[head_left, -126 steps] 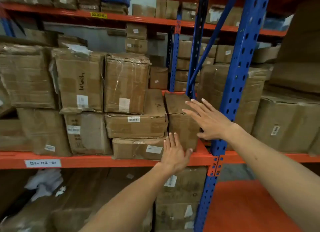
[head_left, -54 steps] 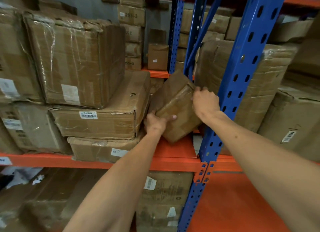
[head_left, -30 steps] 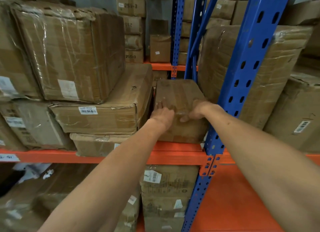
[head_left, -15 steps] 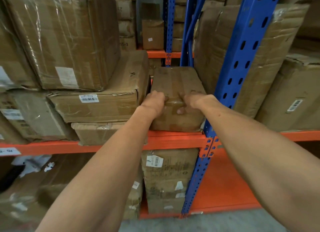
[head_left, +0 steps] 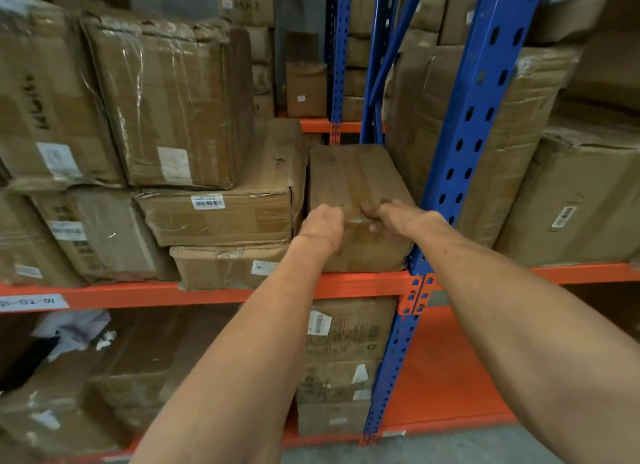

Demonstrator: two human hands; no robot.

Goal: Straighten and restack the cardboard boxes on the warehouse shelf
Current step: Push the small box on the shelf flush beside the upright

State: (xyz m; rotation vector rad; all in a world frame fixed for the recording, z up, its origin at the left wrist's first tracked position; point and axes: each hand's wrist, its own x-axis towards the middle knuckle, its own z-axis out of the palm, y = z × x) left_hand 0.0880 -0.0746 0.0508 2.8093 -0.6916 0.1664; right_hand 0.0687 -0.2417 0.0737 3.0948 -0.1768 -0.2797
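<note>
Head view: small box (head_left: 353, 200) resting on orange shelf beam (head_left: 346, 283), between flat box stack (head_left: 221, 214) and blue upright (head_left: 464, 158). Left hand (head_left: 323, 226) and right hand (head_left: 394, 217) curled over near top edge, gripping. Risk: pushing farther could jam against upright, or scrape knuckles.

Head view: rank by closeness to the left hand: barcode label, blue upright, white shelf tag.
From the left hand:
1. Blue upright, to its right; barcode label, to its left. Too close to call.
2. White shelf tag, far left on the beam.
</note>
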